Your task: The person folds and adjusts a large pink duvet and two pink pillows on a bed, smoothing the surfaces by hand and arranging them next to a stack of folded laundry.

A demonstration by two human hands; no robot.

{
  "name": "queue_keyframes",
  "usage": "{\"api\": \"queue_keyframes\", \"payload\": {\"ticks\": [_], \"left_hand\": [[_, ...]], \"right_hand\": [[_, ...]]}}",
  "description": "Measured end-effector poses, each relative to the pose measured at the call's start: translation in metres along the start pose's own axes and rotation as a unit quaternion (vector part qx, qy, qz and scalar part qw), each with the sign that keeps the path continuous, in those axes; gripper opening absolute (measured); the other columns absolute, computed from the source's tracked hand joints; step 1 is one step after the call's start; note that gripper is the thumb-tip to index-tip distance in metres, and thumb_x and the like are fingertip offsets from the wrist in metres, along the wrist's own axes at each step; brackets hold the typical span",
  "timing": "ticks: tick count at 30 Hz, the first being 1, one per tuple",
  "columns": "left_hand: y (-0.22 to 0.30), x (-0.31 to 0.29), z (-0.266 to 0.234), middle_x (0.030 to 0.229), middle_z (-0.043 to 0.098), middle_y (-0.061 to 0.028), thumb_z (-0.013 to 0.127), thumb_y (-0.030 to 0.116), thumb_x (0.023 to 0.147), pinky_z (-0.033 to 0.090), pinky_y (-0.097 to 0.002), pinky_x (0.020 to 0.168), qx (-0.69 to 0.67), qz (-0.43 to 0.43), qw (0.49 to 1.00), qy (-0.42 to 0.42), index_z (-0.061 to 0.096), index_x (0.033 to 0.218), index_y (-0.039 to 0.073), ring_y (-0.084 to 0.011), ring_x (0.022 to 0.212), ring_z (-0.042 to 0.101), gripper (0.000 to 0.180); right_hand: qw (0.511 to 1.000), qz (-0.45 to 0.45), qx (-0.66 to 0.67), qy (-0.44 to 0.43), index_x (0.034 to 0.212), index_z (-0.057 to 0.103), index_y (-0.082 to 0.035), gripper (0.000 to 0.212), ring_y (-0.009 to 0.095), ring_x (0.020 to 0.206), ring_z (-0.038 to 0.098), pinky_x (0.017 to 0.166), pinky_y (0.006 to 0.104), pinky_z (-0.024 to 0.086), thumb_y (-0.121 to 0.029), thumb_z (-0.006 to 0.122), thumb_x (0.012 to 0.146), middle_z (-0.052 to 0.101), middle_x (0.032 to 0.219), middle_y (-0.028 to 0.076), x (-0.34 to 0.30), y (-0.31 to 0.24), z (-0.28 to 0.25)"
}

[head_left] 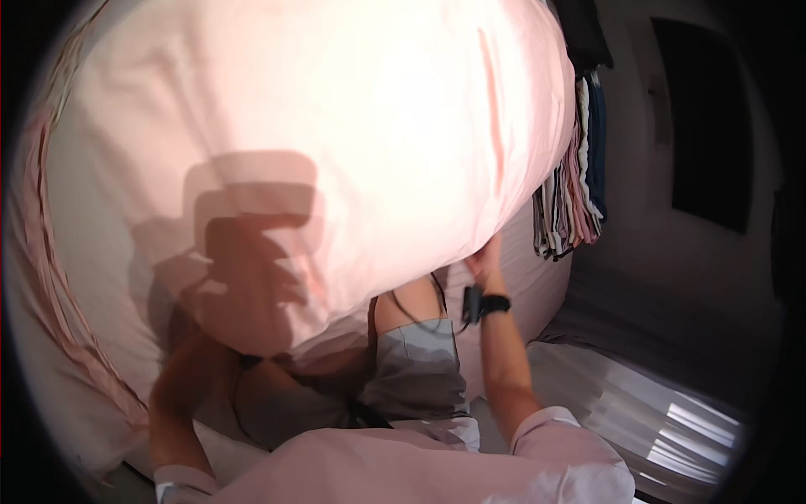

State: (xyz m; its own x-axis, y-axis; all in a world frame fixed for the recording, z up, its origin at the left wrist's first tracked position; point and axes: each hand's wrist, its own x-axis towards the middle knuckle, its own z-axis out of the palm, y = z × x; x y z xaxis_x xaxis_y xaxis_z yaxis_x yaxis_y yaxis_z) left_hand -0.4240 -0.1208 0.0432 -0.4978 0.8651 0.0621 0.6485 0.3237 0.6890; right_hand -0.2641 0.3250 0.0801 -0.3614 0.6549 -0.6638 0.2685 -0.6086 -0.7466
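Note:
A large puffy pink piece of bedding (353,168), a pillow or a bundled quilt, fills most of the head view and bulges up close in front of me. My right hand (483,259) grips its lower right edge, with the fingertips tucked out of sight behind the fabric. A black band with a small dark box circles that wrist. On the left, my forearm (189,382) reaches up under the bedding's lower left side in deep shadow. The left hand itself is hidden there.
Pink bed sheet (537,277) spreads around and beneath the bedding. Several folded or hanging clothes (575,168) are stacked at the right. A dark panel (709,126) stands on the far right wall. Light stripes fall on the pale floor (638,420) at lower right.

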Motion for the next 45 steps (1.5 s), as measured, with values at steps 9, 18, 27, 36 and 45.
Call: {"api": "queue_keyframes", "payload": {"ticks": [9,18,27,36,45], "left_hand": [[0.024,0.008,-0.019,0.087,0.068,-0.0117,0.068,0.018,0.074,0.048,-0.0432,0.081,-0.034,-0.056,0.997,-0.045,0.069,0.095,0.007,-0.0319,0.084,0.063,0.023],[0.027,-0.011,-0.040,0.091,0.069,-0.0130,0.068,0.017,0.077,0.049,-0.0438,0.083,-0.100,-0.017,0.994,-0.049,0.069,0.101,0.006,-0.0327,0.087,0.064,0.026],[0.044,-0.045,-0.074,0.094,0.070,-0.0142,0.068,0.015,0.080,0.050,-0.0444,0.085,-0.141,0.030,0.989,-0.043,0.070,0.107,0.006,-0.0335,0.090,0.065,0.029],[0.080,-0.057,-0.004,0.091,0.071,-0.0113,0.058,0.019,0.100,0.049,-0.0282,0.065,-0.547,-0.410,0.729,-0.035,0.065,0.103,-0.005,-0.0177,0.072,0.064,0.025],[0.065,-0.039,0.007,0.100,0.061,-0.0043,0.058,0.028,0.102,0.047,-0.0426,0.103,-0.623,-0.319,0.710,0.078,0.055,0.109,0.001,-0.0367,0.121,0.059,0.029]], "right_hand": [[0.967,-0.003,0.251,0.051,0.147,0.037,-0.002,0.057,0.028,0.130,0.050,0.109,0.0415,0.041,-0.042,0.038,0.105,0.049,0.144,0.014,-0.120,0.149,0.148],[0.926,-0.008,0.374,0.055,0.143,0.042,-0.001,0.057,0.028,0.120,0.057,0.102,0.0379,0.049,-0.043,0.033,0.106,0.056,0.135,0.015,-0.089,0.138,0.160],[0.953,0.108,-0.203,-0.197,0.130,0.049,0.003,0.060,0.019,0.104,0.064,0.081,0.0275,0.054,-0.050,0.045,0.102,0.063,0.121,0.014,-0.228,0.138,0.194],[0.797,-0.303,-0.484,-0.199,0.138,0.055,-0.011,0.050,0.037,0.127,0.048,0.106,0.0426,0.040,-0.026,0.065,0.092,0.052,0.136,0.020,-0.165,0.099,-0.070],[0.852,-0.176,-0.464,-0.169,0.139,0.051,-0.016,0.047,0.035,0.104,0.058,0.092,0.0404,0.048,-0.026,0.061,0.094,0.047,0.133,0.017,-0.136,0.154,-0.056]]}}
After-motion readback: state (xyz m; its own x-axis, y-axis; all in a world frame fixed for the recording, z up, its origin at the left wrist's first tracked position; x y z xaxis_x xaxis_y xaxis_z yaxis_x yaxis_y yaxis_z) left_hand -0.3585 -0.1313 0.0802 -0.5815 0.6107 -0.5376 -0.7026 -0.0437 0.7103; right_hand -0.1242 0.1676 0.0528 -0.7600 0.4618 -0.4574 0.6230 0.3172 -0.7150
